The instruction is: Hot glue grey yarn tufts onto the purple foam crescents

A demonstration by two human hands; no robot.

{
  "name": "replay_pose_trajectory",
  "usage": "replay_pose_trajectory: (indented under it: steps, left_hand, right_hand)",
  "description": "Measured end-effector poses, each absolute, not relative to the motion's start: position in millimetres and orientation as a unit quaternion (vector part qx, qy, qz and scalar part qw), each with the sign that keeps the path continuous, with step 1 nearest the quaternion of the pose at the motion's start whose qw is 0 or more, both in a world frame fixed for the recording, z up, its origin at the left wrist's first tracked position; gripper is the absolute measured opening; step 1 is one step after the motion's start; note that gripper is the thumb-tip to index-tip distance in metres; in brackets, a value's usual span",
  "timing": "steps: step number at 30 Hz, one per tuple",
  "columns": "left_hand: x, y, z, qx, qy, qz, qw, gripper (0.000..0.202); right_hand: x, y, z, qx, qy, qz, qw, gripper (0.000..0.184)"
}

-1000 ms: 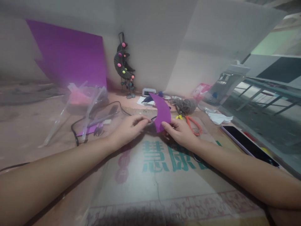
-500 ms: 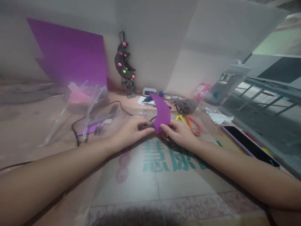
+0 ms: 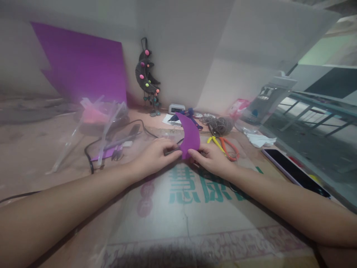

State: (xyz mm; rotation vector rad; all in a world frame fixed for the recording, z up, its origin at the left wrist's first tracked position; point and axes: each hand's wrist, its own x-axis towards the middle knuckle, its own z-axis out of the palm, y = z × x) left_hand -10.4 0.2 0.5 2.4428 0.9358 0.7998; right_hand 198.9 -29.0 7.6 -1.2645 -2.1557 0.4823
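A purple crescent cut-out [image 3: 191, 134] stands upright between my hands above the printed board. My right hand [image 3: 209, 158] pinches its lower right part, thumb in front and fingers behind. From the other side my left hand [image 3: 164, 154] closes thumb and fingers at the lower left edge. Something dark and thin shows between those left fingers; I cannot make out what it is. Just beyond my right hand lie pliers with a yellow handle [image 3: 216, 143] and an orange handle [image 3: 230, 149].
A dark crescent ornament with coloured pompoms [image 3: 147, 76] hangs at the back, beside a purple sheet [image 3: 86, 67]. Grey yarn [image 3: 221, 125] lies behind the pliers. Glue sticks [image 3: 111, 128] and a black cable [image 3: 89, 149] are left; a phone [image 3: 295, 173] and clear container [image 3: 262, 100] right.
The crescent has shifted slightly left and down with both hands, and it leans a little more to the left. Both hands keep their hold. The view has moved slightly.
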Motion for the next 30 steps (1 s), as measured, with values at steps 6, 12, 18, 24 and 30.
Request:
replay_pose_trajectory:
  steps: [6,12,18,24,30]
  left_hand:
    - [-10.6,0.3,0.5,0.883,0.328,0.277,0.189,0.039]
    - [-9.3,-0.3,1.1,0.881,0.339,0.27,0.188,0.031]
    - [-9.5,1.7,-0.5,0.885,0.338,0.262,0.188,0.031]
    - [-10.0,1.4,2.1,0.848,0.345,0.29,0.279,0.032]
    - [-13.5,12.0,-5.1,0.724,0.44,0.387,0.364,0.028]
  right_hand:
    - [199.3,-29.8,7.5,-0.472,-0.807,0.183,0.305,0.029]
    - [199.2,-29.2,6.8,-0.473,-0.807,0.186,0.301,0.03]
    - [199.6,-29.2,6.1,-0.481,-0.802,0.187,0.3,0.032]
    - [200.2,-29.5,7.2,-0.489,-0.793,0.188,0.31,0.033]
    - [202.3,-29.0,5.8,-0.502,-0.763,0.212,0.347,0.035]
